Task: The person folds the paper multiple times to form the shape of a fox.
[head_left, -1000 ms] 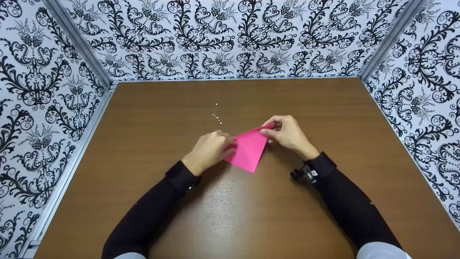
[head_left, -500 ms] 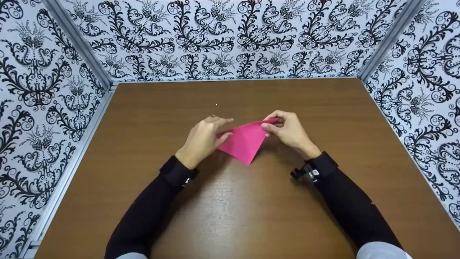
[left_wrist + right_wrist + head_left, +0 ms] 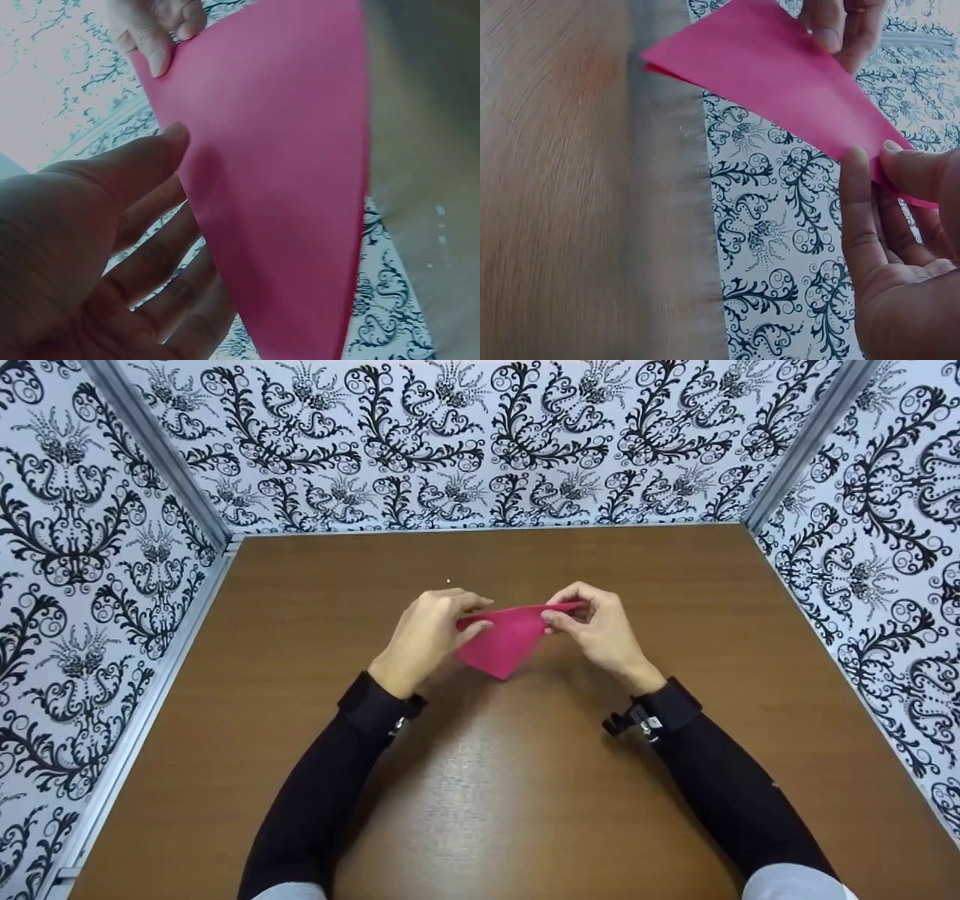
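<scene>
A folded sheet of pink paper (image 3: 501, 649) is raised between my two hands, its fold running along the top and one corner pointing down toward me. My left hand (image 3: 424, 637) holds its left side, thumb in front and fingers behind, as the left wrist view also shows. At the opposite end, my right hand (image 3: 604, 637) pinches a corner of the paper between thumb and fingers. In the right wrist view the sheet (image 3: 772, 75) shows two layers slightly parted at the far corner.
Beneath is a brown wooden table (image 3: 465, 795). Panels with black-and-white scroll patterns (image 3: 480, 442) enclose its back and sides, joined by grey metal posts (image 3: 806, 442). A tiny white speck (image 3: 448, 580) lies beyond the left hand.
The paper has been lifted and tilted, its lower corner shifting up and left. My left hand has moved farther out along the edge, and my right hand has risen slightly, still pinching its corner.
</scene>
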A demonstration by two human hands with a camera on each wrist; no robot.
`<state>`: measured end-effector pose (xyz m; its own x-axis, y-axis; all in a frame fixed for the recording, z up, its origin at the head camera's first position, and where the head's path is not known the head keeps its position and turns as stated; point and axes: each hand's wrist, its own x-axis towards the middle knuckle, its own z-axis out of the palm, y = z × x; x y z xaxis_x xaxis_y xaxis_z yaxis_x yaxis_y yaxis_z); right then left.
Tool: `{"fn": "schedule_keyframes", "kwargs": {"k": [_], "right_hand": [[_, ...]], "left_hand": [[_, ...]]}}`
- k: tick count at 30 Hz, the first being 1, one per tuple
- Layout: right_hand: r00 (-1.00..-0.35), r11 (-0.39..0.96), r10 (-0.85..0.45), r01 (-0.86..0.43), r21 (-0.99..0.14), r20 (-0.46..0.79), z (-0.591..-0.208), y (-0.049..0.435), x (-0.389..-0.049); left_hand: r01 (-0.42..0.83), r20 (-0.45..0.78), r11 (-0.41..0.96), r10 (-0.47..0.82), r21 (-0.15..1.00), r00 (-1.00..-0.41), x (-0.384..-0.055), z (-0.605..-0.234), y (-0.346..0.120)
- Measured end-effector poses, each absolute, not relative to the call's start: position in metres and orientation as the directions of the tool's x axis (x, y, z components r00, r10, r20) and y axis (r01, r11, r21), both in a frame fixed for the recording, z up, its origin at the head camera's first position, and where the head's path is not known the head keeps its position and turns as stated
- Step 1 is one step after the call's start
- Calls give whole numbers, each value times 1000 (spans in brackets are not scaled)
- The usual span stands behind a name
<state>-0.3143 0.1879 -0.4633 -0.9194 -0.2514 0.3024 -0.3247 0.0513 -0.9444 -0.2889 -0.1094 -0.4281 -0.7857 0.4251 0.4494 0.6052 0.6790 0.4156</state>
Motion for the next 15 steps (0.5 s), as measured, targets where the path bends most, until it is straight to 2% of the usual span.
{"fn": "schedule_keyframes", "kwargs": {"k": [15], "right_hand": [[-895,10,-253,-382,-924,368,-464,185,-311]], "left_hand": [[562,422,674,384,480,-821,-291,-418,-114]]}}
